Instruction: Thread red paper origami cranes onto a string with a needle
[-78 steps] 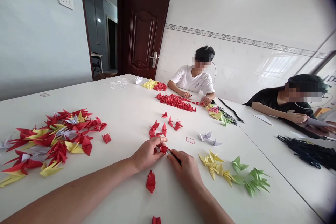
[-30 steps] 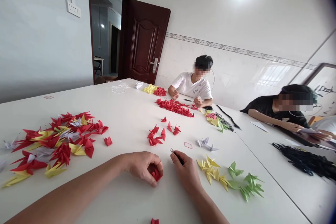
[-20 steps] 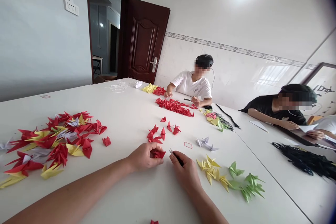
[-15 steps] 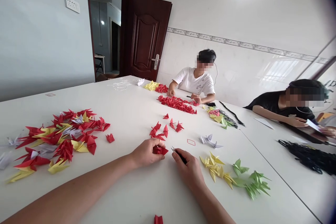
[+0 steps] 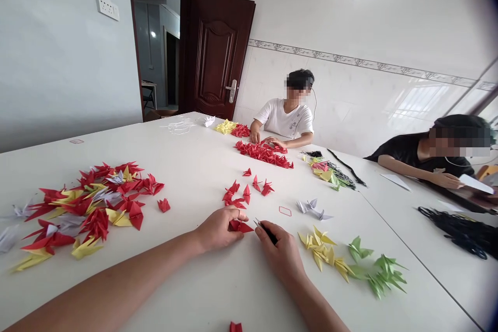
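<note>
Bright, even light — dark, warped corners

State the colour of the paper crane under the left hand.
Red; the paper crane shows best in the head view.

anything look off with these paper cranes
The paper-crane heap on the left looks odd: red, yellow and pale cranes lie mixed, while the yellow cranes and green cranes sit in separate groups. A lone red crane lies apart at the bottom of the view.

Left hand [image 5: 220,229] curled, right hand [image 5: 279,259] pinching
</note>
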### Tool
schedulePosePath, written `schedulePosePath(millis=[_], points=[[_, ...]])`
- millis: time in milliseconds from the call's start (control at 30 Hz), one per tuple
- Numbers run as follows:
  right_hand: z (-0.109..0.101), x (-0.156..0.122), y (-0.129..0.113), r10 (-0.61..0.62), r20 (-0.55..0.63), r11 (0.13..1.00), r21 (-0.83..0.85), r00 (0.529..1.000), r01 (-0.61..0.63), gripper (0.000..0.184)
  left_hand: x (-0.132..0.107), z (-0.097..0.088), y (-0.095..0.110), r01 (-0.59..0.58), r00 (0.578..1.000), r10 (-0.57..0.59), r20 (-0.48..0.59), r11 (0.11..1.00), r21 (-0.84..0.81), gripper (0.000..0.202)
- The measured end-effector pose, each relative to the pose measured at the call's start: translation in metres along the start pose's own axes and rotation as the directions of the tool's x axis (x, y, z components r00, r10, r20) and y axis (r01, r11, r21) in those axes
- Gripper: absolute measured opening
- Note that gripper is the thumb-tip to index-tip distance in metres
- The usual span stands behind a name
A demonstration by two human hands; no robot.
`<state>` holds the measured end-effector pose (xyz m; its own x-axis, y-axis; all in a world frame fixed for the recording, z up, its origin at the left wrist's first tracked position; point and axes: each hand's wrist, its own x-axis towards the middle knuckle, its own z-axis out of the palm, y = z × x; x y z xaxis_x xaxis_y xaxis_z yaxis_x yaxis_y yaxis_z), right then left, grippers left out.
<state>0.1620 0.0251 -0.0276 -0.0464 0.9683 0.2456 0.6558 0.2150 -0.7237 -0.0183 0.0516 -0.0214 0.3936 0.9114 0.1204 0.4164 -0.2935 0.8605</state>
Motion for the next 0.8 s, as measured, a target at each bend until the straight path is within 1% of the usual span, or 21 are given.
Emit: schedulePosePath(millis=[200,367,500,800], points=[[-0.0012,-0.001,-0.0014,-0.004,0.023,1.0,-0.029,1.0,0.005,0.032,-0.0003,-0.0004,0.0022,0.002,1.0,-0.003,0.015,0.998,0.063,0.038],[-0.0011,-0.0012,-0.0026,-0.015,0.006,1.0,-0.012,1.0,0.015,0.031,-0.0002,-0.0011,0.0034,0.02,1.0,-0.021,0.018,0.999,0.049,0.044],[-0.0001,0.0,0.0,-0.032,0.001,0.999,-0.015,0.999,0.032,0.032,-0.0002,-0.0008,0.0004,0.035,0.999,-0.036,0.025,0.998,0.047,0.043],[0.0017,-0.0003,0.0055,-0.045,0.01,0.999,-0.016,0.999,0.045,0.032,0.0004,0.0003,0.0003,-0.005,0.999,0.009,-0.047,0.996,0.084,0.035]])
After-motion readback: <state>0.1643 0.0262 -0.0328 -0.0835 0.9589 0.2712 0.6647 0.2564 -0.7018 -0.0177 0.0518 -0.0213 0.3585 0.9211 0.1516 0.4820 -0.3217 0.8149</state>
